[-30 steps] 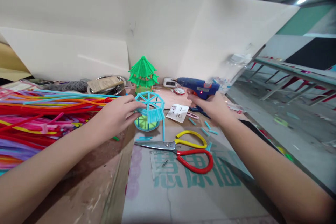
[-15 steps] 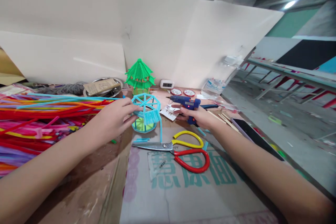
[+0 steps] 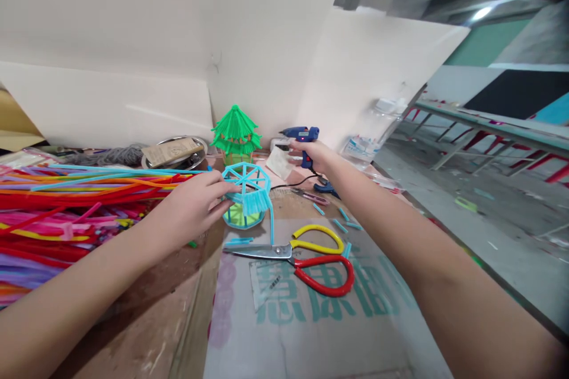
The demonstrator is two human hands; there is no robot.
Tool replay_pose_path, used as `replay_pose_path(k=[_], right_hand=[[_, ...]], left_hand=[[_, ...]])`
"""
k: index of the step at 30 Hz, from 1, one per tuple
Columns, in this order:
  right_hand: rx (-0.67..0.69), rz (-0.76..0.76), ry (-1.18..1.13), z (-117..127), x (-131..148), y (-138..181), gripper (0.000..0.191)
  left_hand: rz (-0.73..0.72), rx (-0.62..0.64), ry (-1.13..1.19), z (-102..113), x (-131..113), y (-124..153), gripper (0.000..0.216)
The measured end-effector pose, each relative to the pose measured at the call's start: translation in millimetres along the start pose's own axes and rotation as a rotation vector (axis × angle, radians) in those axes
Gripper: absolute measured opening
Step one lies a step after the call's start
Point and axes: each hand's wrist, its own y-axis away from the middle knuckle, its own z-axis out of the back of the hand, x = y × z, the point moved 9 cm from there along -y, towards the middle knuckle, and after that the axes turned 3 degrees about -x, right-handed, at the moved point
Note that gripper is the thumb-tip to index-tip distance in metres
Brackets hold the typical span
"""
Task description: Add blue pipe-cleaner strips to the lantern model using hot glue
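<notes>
My left hand (image 3: 195,204) grips the left side of a small light-blue pavilion model (image 3: 246,192) made of straws, which stands on a green round base on the table. My right hand (image 3: 311,157) is closed round the handle of a blue glue gun (image 3: 301,134), held up in the air behind the model with its nozzle pointing left and a red light on. A white slip of paper (image 3: 280,163) hangs by the same hand. The gun's black cord trails down to the table.
A finished green straw pavilion (image 3: 236,135) stands against the white wall. A big heap of coloured straws (image 3: 66,201) lies at the left. Scissors (image 3: 306,254) with yellow and red handles lie on the cardboard, with cut blue straw bits nearby. A metal bowl (image 3: 178,154) sits behind.
My right hand has picked the glue gun up off the table and lifted it back and to the left, towards the blue model. My left hand has kept its hold on the model.
</notes>
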Motion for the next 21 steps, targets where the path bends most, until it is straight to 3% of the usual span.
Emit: replay_pose_path(k=[4,8,12,14,21], right_hand=[[-0.104,0.129,0.019,16,13,3,0.017],[-0.044,0.247,0.062,21,27,50,0.03],[0.154,0.406,0.385,-1,46,117,0.044],[0.16,0.462,0.488,-8,52,142,0.043],[0.282,0.537,0.577,-35,43,176,0.036]], left_hand=[[-0.016,-0.012,-0.002,1,-1,1,0.025],[-0.018,-0.026,0.033,1,-1,2,0.023],[0.073,0.009,0.045,-2,8,2,0.026],[0.13,0.009,0.039,-2,15,3,0.034],[0.135,-0.007,0.037,-2,22,4,0.027]])
